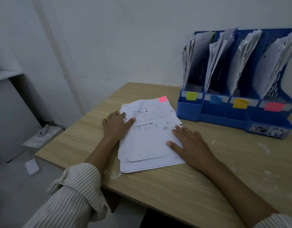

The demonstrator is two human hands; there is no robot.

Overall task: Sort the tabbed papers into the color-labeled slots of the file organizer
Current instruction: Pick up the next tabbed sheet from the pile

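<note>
Matt wood-grain desk, creased paper stack, blue plastic organizer

Blue file organizer with green, blue, yellow, pink labels; pink-tabbed white papers; striped sleeve; tan wood-grain table.

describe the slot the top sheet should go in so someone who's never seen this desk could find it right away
Find the blue file organizer standing at the desk's far right against the wall. Four sticky labels run along its low front: green, blue, yellow, pink. The slot you want sits behind the pink label, farthest right, the only one matching the pink tab on the top sheet.
</note>
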